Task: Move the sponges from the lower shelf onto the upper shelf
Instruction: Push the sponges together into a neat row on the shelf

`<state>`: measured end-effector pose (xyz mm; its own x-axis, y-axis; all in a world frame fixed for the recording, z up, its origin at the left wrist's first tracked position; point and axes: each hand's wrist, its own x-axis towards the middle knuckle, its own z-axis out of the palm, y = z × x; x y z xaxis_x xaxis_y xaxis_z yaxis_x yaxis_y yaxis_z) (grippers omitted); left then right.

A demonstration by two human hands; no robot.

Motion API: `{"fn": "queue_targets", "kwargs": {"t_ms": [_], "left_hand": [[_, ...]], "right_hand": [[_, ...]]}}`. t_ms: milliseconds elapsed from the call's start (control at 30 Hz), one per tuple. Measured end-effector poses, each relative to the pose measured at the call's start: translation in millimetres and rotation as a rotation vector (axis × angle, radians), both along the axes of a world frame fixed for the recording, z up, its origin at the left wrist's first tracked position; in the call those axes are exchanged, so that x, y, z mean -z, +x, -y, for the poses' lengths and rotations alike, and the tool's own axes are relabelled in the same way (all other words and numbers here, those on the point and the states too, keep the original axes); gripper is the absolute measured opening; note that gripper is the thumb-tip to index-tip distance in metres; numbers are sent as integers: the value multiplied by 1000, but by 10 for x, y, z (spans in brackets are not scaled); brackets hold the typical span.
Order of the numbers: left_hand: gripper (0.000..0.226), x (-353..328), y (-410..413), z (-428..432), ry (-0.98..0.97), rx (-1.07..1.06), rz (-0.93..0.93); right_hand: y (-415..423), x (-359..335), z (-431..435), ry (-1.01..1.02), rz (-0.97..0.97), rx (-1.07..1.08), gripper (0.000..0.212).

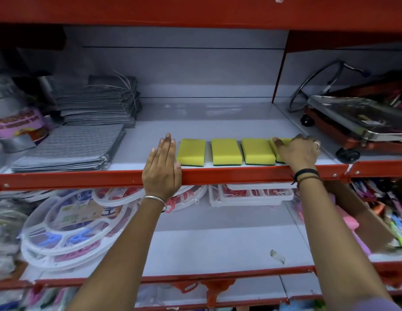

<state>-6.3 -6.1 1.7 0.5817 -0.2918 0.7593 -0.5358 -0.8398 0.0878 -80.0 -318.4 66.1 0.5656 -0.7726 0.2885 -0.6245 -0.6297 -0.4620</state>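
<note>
Forearms nearest the lens, both reaching up past the lower shelf (218, 250). That shelf's middle bay is bare of sponges, just a scrap of tape at 5 o'clock on it; white plastic trays (67, 223) sit at its 9 o'clock.

Upper shelf (218, 175): four yellow sponges in a row along the front lip. Three stand free: sponge one (191, 151), sponge two (226, 151), sponge three (257, 151), narrow gaps between. Fourth sponge (277, 146) is at the 3 o'clock end, just beside sponge three.

Right hand (299, 151) is on the fourth sponge: fingers (278, 143) curled over its top and closed around it, thumb side hidden, so I cannot tell how firm the hold is. The sponge looks slightly tilted, not fully flat.

Left hand (162, 169) lies flat on the shelf lip at 9 o'clock of sponge one, fingers straight and pressed together, holding nothing, thumb tip close to the sponge's corner.

Folded grey cloths (69, 149) at 9 o'clock, metal trolley (357, 124) at 3 o'clock.

Judgement: final placement step, task nearly complete. Next: seat the fourth sponge flat, square with the row, let go, withdraw. Trolley wheel is near the right hand; watch clearance. Left hand could nudge the row straight.
</note>
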Motion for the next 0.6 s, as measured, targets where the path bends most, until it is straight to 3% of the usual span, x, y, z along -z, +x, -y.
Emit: {"fn": "queue_targets", "kwargs": {"t_ms": [133, 200, 300, 400, 467, 600], "left_hand": [[55, -130, -90, 104, -273, 14, -184], [52, -275, -83, 158, -303, 30, -274], [52, -544, 116, 248, -88, 123, -393], [57, -745, 386, 339, 207, 261, -672], [53, -787, 485, 341, 353, 234, -797], [48, -759, 504, 189, 251, 234, -842]], "right_hand": [[76, -117, -346, -122, 150, -336, 60], [175, -190, -517, -115, 69, -596, 55], [335, -284, -738, -215, -243, -828, 53], [451, -266, -815, -114, -457, -818, 61], [478, -236, -820, -26, -481, -813, 63], [448, -204, -835, -5, -448, -854, 61]]}}
